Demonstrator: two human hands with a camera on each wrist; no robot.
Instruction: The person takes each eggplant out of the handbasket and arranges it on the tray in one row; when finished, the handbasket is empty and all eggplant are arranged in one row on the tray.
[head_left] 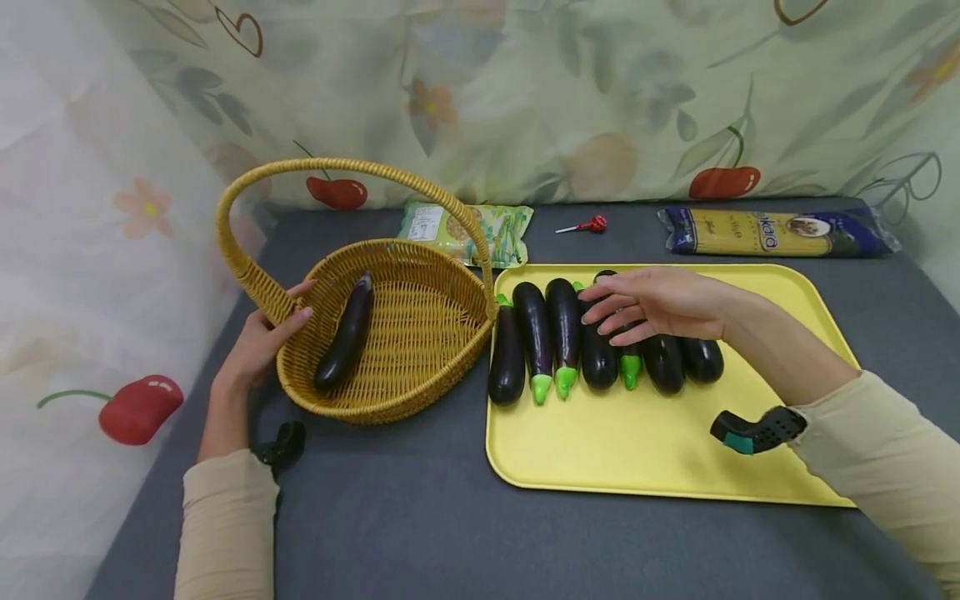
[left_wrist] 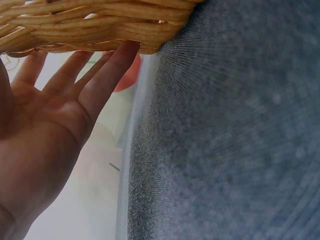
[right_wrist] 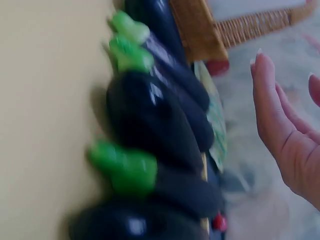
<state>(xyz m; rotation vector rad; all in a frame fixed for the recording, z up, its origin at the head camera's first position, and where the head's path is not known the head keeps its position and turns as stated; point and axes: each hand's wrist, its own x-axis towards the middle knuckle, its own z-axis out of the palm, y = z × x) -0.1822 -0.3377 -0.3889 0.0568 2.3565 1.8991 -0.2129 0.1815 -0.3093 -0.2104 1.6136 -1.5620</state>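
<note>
A wicker basket (head_left: 412, 333) with a tall arched handle stands on the left of the table, a dark eggplant (head_left: 347, 337) lying inside. My left hand (head_left: 258, 346) grips its left rim, thumb over the edge; in the left wrist view the fingers reach up against the woven wall (left_wrist: 100, 25). On the yellow tray (head_left: 600, 454), several eggplants (head_left: 507, 358) lie in a row, some with bright green caps toward me. Above the right part of this row hovers my right hand (head_left: 652, 300), fingers extended and holding nothing. The right wrist view shows those fingers apart from the eggplants (right_wrist: 150, 105).
Behind the basket lies a green-patterned packet (head_left: 498, 233). A red lollipop (head_left: 597, 223) and a long pasta bag (head_left: 772, 233) lie along the table's back edge. Floral cloth (head_left: 525, 125) hangs behind and at the left. The basket's right side comes close to the tray's left edge.
</note>
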